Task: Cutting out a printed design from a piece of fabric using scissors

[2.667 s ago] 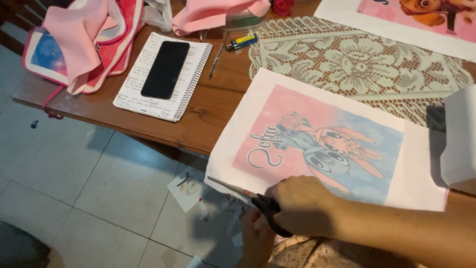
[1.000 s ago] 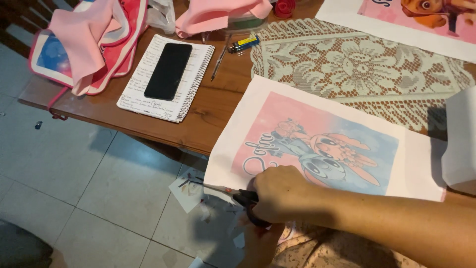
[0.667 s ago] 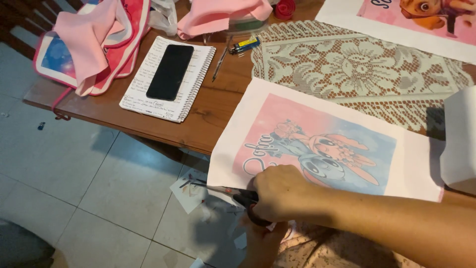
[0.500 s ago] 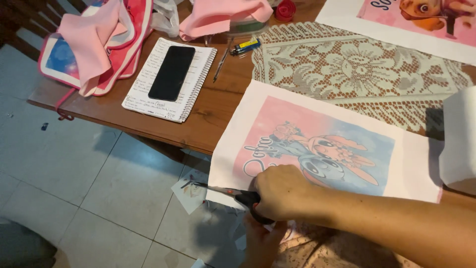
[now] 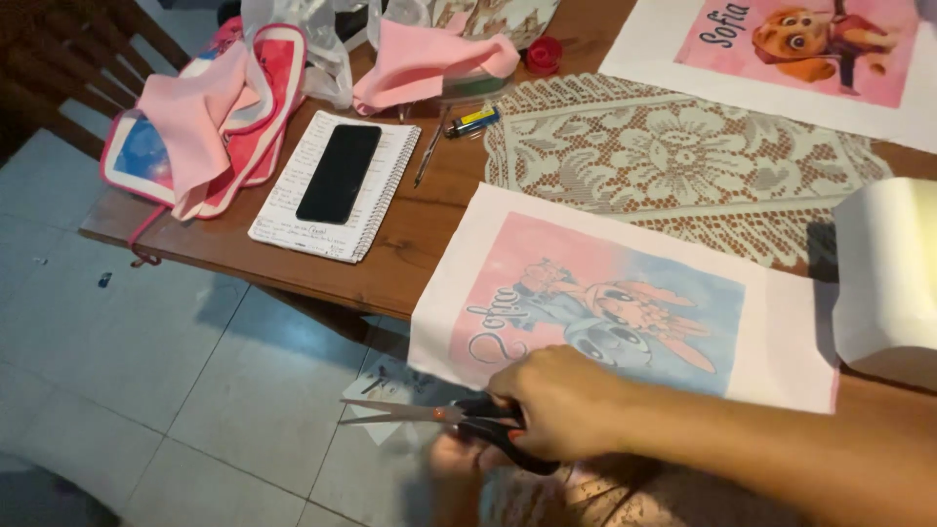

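The right hand (image 5: 566, 405) is closed around the black handles of a pair of scissors (image 5: 444, 418), its fingers curled tight through the loops, and the blades point left, slightly parted, out past the near edge of the bench (image 5: 420, 244) and over the tiled floor (image 5: 176, 390). The left hand (image 5: 454, 459) shows only as a blur just beneath the scissors; whether its fingers grip anything cannot be told. The printed sheet (image 5: 625, 303), white-bordered with a pink and blue cartoon picture, lies at the near edge of the bench with its lower left corner overhanging, and the scissors sit just below and to the left of that corner. To the left of the blades there is open air above the floor, where small paper scraps (image 5: 390, 381) lie under the bench edge. Behind the sheet a cream lace mat (image 5: 683, 156) covers the middle of the bench, touching the sheet's far side. At the right edge a pale roll of material (image 5: 888, 278) stands beside the sheet. Farther left a spiral notebook (image 5: 293, 210) carries a black phone (image 5: 339, 173), well apart from the sheet, with a pen (image 5: 429, 156) and a small lighter (image 5: 473, 121) between notebook and mat. A pink bag (image 5: 195, 127) hangs over the far left corner, and a second printed sheet (image 5: 781, 49) lies at the back right.
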